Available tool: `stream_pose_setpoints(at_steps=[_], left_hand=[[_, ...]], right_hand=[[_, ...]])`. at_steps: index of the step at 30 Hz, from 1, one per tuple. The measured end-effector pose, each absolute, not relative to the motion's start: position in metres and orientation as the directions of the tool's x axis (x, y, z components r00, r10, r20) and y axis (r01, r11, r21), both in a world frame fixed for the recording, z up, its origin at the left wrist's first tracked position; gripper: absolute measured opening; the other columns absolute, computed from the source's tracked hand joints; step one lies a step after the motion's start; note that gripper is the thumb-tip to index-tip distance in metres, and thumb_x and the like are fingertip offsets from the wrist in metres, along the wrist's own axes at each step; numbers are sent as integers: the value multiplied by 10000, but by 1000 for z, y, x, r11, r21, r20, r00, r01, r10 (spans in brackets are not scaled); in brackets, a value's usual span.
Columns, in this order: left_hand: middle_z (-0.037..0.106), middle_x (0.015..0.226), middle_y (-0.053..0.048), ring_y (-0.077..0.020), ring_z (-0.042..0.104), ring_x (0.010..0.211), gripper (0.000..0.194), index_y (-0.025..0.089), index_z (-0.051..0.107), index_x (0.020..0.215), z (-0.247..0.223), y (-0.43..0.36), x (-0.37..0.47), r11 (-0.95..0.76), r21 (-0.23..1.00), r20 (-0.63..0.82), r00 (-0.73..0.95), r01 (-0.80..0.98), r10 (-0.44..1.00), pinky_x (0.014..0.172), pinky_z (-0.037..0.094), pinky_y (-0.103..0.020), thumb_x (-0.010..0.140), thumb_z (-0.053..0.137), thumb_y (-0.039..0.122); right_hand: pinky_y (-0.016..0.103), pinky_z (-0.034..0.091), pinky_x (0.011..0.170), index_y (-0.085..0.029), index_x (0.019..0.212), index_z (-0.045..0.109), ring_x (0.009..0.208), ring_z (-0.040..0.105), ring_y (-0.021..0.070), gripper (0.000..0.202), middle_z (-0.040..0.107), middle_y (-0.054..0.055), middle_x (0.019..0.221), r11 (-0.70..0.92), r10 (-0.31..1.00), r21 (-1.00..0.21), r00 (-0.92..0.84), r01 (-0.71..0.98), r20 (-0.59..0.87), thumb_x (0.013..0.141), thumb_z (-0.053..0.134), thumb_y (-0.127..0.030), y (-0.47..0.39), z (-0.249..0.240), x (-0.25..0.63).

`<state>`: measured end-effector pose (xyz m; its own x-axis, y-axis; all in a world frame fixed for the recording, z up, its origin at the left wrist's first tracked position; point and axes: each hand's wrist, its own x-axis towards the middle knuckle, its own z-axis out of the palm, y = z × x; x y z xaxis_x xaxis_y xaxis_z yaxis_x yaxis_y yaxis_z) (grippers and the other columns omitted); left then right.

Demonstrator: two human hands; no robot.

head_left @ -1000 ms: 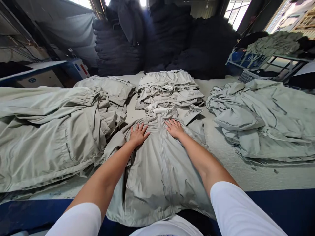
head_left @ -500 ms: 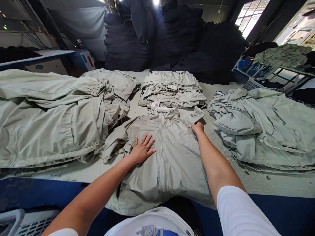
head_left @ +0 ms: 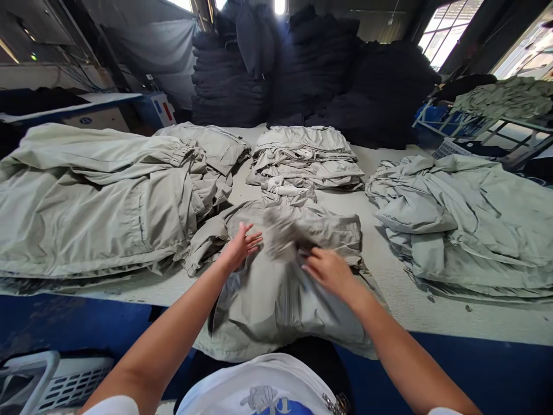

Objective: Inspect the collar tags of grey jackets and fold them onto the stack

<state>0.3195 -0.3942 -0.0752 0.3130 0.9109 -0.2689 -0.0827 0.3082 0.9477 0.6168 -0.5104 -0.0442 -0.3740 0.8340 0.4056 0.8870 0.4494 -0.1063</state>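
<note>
A light grey zip jacket (head_left: 254, 323) lies spread at the table's front edge, its collar away from me. Its right-hand sleeve (head_left: 341, 230) is folded across the chest, and the sleeve's end is blurred by motion. My right hand (head_left: 330, 274) is closed on the folded sleeve near the middle of the jacket. Raised just over the jacket's left side, my left hand (head_left: 244, 246) has its fingers apart and holds nothing.
Grey garments are piled on the left (head_left: 95, 213), on the right (head_left: 488, 225) and in a folded stack (head_left: 306, 155) behind the jacket. Dark stacks (head_left: 311, 75) stand at the back. A white basket (head_left: 69, 380) is at lower left.
My right hand has moved left, bringing the right-hand sleeve across the jacket's front. My left hand has lifted off the chest and turned, moving slightly up and left.
</note>
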Motion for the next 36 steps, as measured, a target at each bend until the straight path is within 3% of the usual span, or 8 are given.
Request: stream_pose_setpoints(at_steps=[5,7,10,14,18,23,29,36], left_hand=[[615,1489,-204,-283,726,1165,959,217,301,1646,-73,-418,292,476,842,-423,236,-253,875,874,612,-390,944,240,868],[615,1483,-199,-295,705,1202,948,221,335,1630,-80,-428,283,419,905,-397,200,-77,896,890,602,-391,918,450,836],[675,1400,-150,-312,644,1295,909,230,457,1569,-91,-437,277,100,922,-191,216,375,958,1052,535,-419,775,833,466],[699,1343,-118,-282,648,1280,755,219,461,1577,-85,-432,272,-284,744,146,268,605,952,1122,498,-446,841,626,181],[581,1515,-168,-317,568,1381,746,206,422,1611,-70,-424,269,-397,458,366,239,795,899,1164,463,-497,879,535,123],[311,1733,-142,-339,254,1616,632,211,403,1631,-93,-438,302,-500,129,321,441,856,838,1298,212,-615,1029,499,380],[355,1708,-136,-300,290,1610,639,162,399,1629,-113,-447,316,-508,118,91,500,853,861,1316,171,-603,1074,371,476],[355,1693,-226,-360,259,1614,639,73,424,1592,-85,-436,226,-267,219,363,176,938,915,1296,203,-597,971,463,217]], right_hand=[[413,558,953,-233,1149,772,1114,684,269,269,732,120,1253,421,835,-146,-319,896,448,1051,523,-262,-537,-59,612],[465,532,1024,-218,1248,749,1226,637,311,289,703,147,1330,347,870,-157,-254,925,422,1023,579,-278,-530,-63,620],[520,489,1079,-214,1360,705,1320,580,356,426,647,166,1444,284,932,-137,-240,949,273,942,698,-298,-515,-73,629],[452,486,1045,-245,1174,788,1208,654,294,299,751,108,1285,195,971,-211,-159,958,178,953,593,-195,-502,-86,642],[403,510,972,-222,1122,802,1068,700,276,354,800,107,1111,46,976,-284,18,958,217,1004,469,-232,-499,-87,646],[523,286,1250,-260,1504,606,1531,390,319,512,495,108,1632,151,966,-198,-102,968,237,1058,419,-431,-491,-94,602],[642,106,1287,-311,1657,366,1644,111,328,643,215,70,1769,113,981,-188,-140,976,-135,1067,345,-567,-473,-108,577],[620,302,1244,-277,1535,555,1575,339,325,551,464,149,1646,219,976,-415,-199,883,93,1055,443,-522,-476,-127,605]])
